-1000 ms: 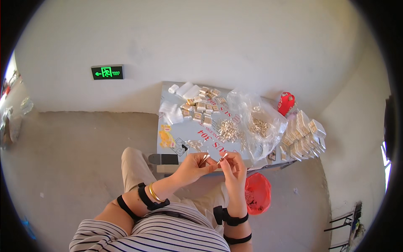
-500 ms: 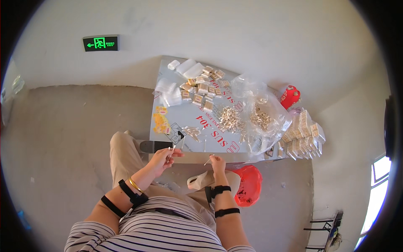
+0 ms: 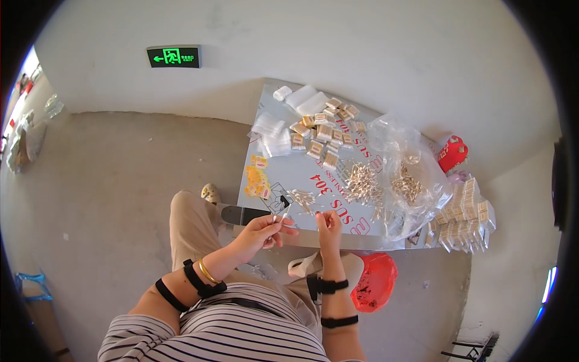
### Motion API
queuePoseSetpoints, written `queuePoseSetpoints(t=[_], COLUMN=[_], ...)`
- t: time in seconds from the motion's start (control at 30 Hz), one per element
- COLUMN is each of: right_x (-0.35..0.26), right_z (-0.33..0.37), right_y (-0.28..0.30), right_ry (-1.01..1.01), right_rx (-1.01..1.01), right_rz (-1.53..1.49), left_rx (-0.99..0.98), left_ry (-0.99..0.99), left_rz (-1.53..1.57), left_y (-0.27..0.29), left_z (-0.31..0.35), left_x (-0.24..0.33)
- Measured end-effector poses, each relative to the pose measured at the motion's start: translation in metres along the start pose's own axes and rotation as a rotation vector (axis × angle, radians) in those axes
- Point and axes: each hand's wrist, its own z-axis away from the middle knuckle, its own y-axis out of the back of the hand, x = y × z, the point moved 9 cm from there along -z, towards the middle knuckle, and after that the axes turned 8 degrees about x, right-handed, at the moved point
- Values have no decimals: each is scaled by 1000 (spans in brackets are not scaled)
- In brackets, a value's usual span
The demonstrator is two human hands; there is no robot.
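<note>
My left hand (image 3: 263, 233) is at the table's near edge, its thumb and fingers closed around a few cotton swabs (image 3: 285, 212) that stick up past the fingertips. Just to its right, my right hand (image 3: 329, 225) reaches over the same edge with thumb and forefinger pinched. Whatever lies in that pinch is too small to make out. A little loose pile of cotton swabs (image 3: 301, 199) is on the table beyond both hands. Farther right is a larger heap of cotton swabs (image 3: 363, 183).
On the grey printed tabletop (image 3: 289, 170) are yellow labels (image 3: 257, 181), clear plastic bags (image 3: 272, 136), packed swab bundles (image 3: 325, 133) and a big clear bag of swabs (image 3: 410, 181). Stacked packs (image 3: 464, 211) stand at right. A red plastic bag (image 3: 375, 283) sits below the table.
The view has swung left, so the table appears farther right. My right hand has reached forward toward the small pile; the swab seen in its fingers before no longer shows clearly. My left hand keeps its swabs.
</note>
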Motion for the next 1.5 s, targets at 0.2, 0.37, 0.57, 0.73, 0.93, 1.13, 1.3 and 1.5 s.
queuePoseSetpoints(t=[0.2, 0.37, 0.57, 0.73, 0.93, 1.13, 1.3, 1.5], right_x=[-146, -179, -169, -192, -173, -144, -138, -135], right_z=[60, 75, 79, 77, 82, 81, 76, 82], right_y=[-22, -15, -15, 6, -3, 5, 28, 34], right_ry=[368, 415, 380, 462, 267, 25, 6, -74], right_rx=[-189, -109, -257, -60, -306, -294, -188, -205], right_rz=[-25, 9, 242, -16, -129, -311, -574, -790], left_rx=[-128, -151, -186, -257, -302, -349, -377, -338], left_ry=[-65, -103, -158, -160, -154, -136, -33, -222], left_rz=[13, -60, -95, -30, -77, -112, -87, -87], left_y=[-34, -48, -55, -67, -77, -90, -93, -100], left_z=[-1, 10, 17, 24, 31, 39, 43, 49], left_x=[8, 19, 20, 24, 18, 25, 22, 27])
